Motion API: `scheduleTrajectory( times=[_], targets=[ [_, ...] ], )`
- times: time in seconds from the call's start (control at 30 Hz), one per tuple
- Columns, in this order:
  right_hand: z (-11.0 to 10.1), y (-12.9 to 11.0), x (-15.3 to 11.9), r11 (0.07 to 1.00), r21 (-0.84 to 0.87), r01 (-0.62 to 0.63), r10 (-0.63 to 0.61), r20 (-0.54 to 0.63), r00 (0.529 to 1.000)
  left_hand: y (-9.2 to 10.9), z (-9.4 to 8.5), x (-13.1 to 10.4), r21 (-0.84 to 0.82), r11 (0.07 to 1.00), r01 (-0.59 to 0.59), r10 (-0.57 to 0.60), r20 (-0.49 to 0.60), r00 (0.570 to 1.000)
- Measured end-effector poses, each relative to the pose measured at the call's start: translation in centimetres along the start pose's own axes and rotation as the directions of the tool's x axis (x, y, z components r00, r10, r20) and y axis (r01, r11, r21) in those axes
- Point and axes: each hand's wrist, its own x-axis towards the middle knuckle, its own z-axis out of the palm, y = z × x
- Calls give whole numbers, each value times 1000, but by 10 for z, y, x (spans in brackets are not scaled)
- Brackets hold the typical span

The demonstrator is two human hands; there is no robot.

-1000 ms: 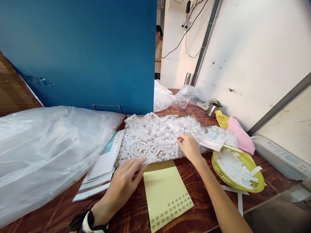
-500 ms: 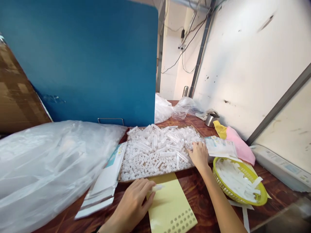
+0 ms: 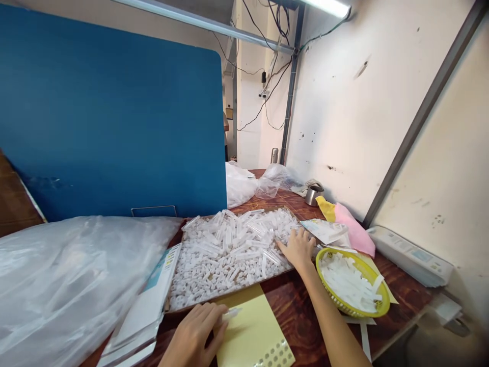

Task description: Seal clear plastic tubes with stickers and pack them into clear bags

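Observation:
My left hand (image 3: 198, 334) is closed, pinching a small clear plastic tube (image 3: 231, 313) between thumb and fingers. The tube sits just above a yellow sheet (image 3: 248, 326) with rows of round grey dots near its front edge. My right hand (image 3: 300, 248) rests at the right edge of a shallow cardboard tray (image 3: 217, 300), fingers apart and thumb towards the contents. Clear tubes (image 3: 229, 229) lie heaped at the back of the tray, and many small white pieces (image 3: 214, 278) fill its front. Nothing shows in the right hand, though its fingertips are partly hidden.
A yellow basket (image 3: 385, 306) of white strips stands right of my right arm. Flat printed packets (image 3: 133, 316) and a large plastic bag (image 3: 76, 275) lie left. Behind rises a blue panel (image 3: 114, 127). Pink cloth (image 3: 355, 229), a metal cup (image 3: 314, 195) and a white device (image 3: 410, 255) sit right.
The camera view has swung up and to the right, so everything sits lower and further left. My left hand still pinches the tube; my right hand stays at the tray's right edge.

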Motion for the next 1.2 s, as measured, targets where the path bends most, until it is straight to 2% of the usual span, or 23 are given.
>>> scheduleTrajectory(
  times=[0.3, 0.57, 0.83, 1.03, 1.2],
  targets=[
    [-2, -1, 2, 1000, 24, 11, -11, 15, 1000, 1, -2, 0, -6, 1000, 19, -19, 16, 1000],
    [-6, -2, -1, 976, 125, 178, -184, 35, 982, 0, -1, 0, -12, 1000, 7, -8, -11, 1000],
    [-2, -7, 0, 948, 203, 244, -262, 71, 962, -2, 2, -2, 12, 1000, 14, -14, 1, 1000],
    [-3, -7, 1, 945, 242, 221, -245, 71, 967, 5, -4, 2, -15, 998, 66, -65, 43, 997],
    [-4, -3, 3, 933, 316, 175, -181, -11, 983, 9, -6, 3, -30, 995, 94, -92, 78, 993]
  ],
)
